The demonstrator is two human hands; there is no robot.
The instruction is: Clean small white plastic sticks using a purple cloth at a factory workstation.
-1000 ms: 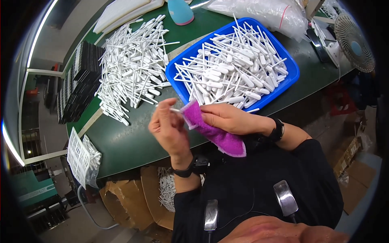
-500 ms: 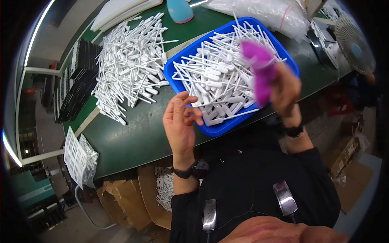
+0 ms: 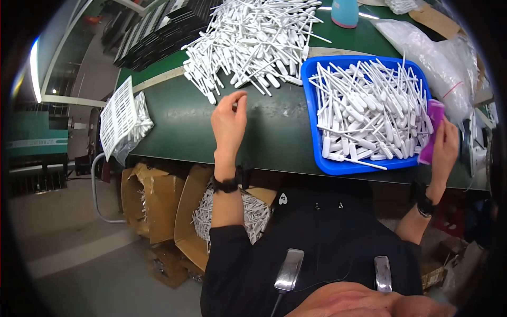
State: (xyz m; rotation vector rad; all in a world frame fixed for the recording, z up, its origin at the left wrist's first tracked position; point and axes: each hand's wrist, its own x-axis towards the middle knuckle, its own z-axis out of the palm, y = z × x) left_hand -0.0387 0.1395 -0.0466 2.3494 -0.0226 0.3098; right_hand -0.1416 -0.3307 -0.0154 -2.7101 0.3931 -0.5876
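Observation:
My left hand (image 3: 229, 124) is over the green table, just in front of a heap of white plastic dropper pipettes (image 3: 248, 42). Its thumb and fingers are bent together in a pinch; whatever they hold, if anything, does not show. My right hand (image 3: 447, 147) grips a purple plastic piece (image 3: 434, 127) beside the right wall of a blue plastic tub (image 3: 311, 113). The fingers partly cover the piece, so its full shape is hidden. More white dropper pipettes (image 3: 369, 105) fill the tub, pointing every way, one lying across the front rim.
Black stacked trays (image 3: 169, 31) stand at the back left. A printed sheet with bagged pipettes (image 3: 119, 119) hangs at the table's left end. Below are cardboard boxes (image 3: 158, 206), one holding loose pipettes. A clear plastic bag (image 3: 433, 63) and blue bottle (image 3: 345, 13) lie behind the tub.
The view has swung left, so the tub now shows farther right. My right hand has moved the purple piece from over the pipettes to the tub's right side. My left hand left the tub and closed.

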